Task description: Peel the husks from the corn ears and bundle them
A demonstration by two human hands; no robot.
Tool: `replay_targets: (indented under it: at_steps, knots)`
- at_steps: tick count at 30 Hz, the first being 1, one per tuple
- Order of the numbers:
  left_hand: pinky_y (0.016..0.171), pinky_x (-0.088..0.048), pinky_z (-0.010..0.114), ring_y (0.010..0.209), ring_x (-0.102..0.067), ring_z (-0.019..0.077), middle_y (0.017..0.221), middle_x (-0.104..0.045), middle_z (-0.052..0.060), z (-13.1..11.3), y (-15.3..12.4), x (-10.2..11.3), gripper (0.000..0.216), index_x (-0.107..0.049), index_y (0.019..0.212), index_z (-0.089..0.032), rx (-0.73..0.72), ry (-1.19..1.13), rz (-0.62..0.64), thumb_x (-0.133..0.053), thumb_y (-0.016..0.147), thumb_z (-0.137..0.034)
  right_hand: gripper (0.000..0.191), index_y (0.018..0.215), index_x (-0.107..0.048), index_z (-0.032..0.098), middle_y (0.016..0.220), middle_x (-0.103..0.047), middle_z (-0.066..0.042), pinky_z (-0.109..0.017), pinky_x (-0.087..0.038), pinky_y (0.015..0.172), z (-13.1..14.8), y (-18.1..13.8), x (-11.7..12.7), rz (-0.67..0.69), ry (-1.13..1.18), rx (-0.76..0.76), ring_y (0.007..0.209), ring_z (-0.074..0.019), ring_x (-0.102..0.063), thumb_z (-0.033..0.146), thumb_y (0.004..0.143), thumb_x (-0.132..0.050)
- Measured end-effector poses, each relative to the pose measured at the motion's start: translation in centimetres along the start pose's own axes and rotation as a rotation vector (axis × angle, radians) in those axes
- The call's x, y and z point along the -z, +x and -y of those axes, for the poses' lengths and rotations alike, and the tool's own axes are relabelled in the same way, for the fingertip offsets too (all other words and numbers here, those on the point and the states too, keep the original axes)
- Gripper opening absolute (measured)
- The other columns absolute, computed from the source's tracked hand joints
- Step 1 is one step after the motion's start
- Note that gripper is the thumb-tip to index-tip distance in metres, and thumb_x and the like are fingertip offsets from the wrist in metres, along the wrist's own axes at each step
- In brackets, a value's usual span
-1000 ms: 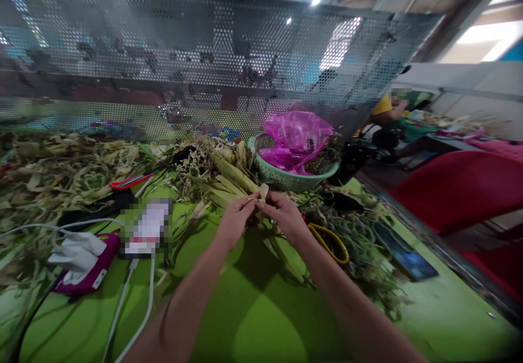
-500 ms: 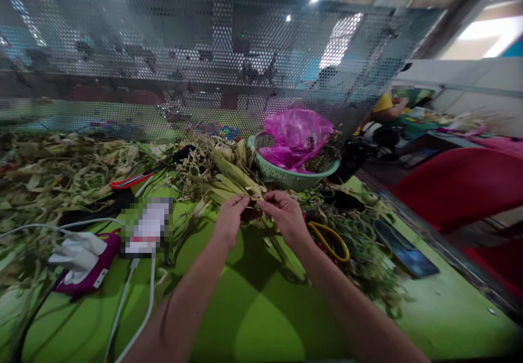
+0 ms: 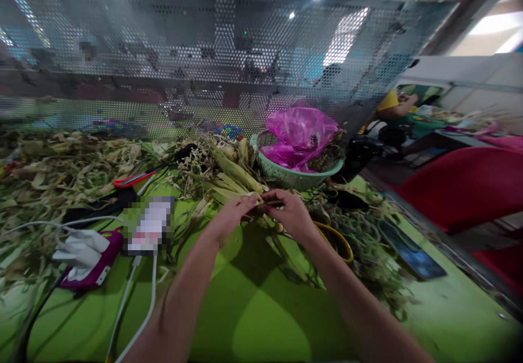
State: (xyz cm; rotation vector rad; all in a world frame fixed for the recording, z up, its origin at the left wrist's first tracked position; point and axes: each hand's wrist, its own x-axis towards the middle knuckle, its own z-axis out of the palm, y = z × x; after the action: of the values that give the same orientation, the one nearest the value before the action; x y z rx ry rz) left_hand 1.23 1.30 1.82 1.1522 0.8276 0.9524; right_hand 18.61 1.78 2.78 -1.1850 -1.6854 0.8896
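My left hand (image 3: 232,216) is closed, its fingertips pinching a pale dried leaf strip (image 3: 257,198) that looks like corn husk. Close beside it, my right hand (image 3: 292,216) also has thumb and fingers pressed together at the same strip. Both hands meet just above the green table (image 3: 265,319). Long yellow-green dried leaves (image 3: 237,171) fan out right behind the fingers, partly covered by them. One more leaf (image 3: 290,259) lies under my right wrist. How the strip runs between the fingertips is too small to make out.
A green basket (image 3: 294,179) holds a pink plastic bag (image 3: 302,134). Dried leaves (image 3: 73,172) heap at left. An orange-red cutter (image 3: 134,179), a purple power strip (image 3: 93,270) with white cables, a phone (image 3: 149,227), another phone (image 3: 411,251) and yellow-handled tool (image 3: 341,243) lie around.
My left fingers have slid slightly right and lie flatter over the strip. The right fingers have shifted and curl more around its end. The whole view has moved slightly.
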Motion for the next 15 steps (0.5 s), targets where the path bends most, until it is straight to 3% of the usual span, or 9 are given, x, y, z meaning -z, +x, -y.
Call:
replay_targets:
  at_steps: [3, 7, 15]
  knots:
    - [0.073, -0.045, 0.028, 0.073, -0.057, 0.0168, 0.074, -0.064, 0.004, 0.62, 0.68, 0.19, 0.035, -0.067, 0.076, -0.015, -0.083, 0.080, -0.016, -0.070, 0.072, -0.049, 0.028, 0.095, -0.069, 0.017, 0.087, -0.072, -0.005, -0.030, -0.051, 0.074, -0.08, -0.03, 0.17, 0.029, 0.071, 0.005, 0.079, -0.0190, -0.065, 0.031, 0.071, -0.072]
    - [0.071, -0.045, 0.028, 0.066, -0.055, 0.0148, 0.068, -0.060, 0.002, 0.92, 0.98, 0.12, 0.033, -0.063, 0.074, -0.014, -0.077, 0.025, -0.023, -0.066, 0.076, -0.047, 0.020, 0.090, -0.069, 0.019, 0.085, -0.069, -0.003, -0.029, -0.048, 0.075, -0.47, 0.13, 0.38, 0.007, 0.151, -0.008, 0.079, -0.0168, -0.062, 0.033, 0.076, -0.068]
    - [0.062, -0.037, 0.024, 0.062, -0.045, 0.0108, 0.068, -0.052, -0.001, 0.68, 0.46, -0.27, 0.027, -0.058, 0.074, -0.016, -0.084, 0.073, -0.008, -0.064, 0.078, -0.042, 0.018, 0.078, -0.063, 0.020, 0.069, -0.060, 0.002, -0.026, -0.045, 0.066, -0.61, 0.12, 0.13, -0.160, 0.289, -0.023, 0.067, -0.0134, -0.055, 0.026, 0.066, -0.075]
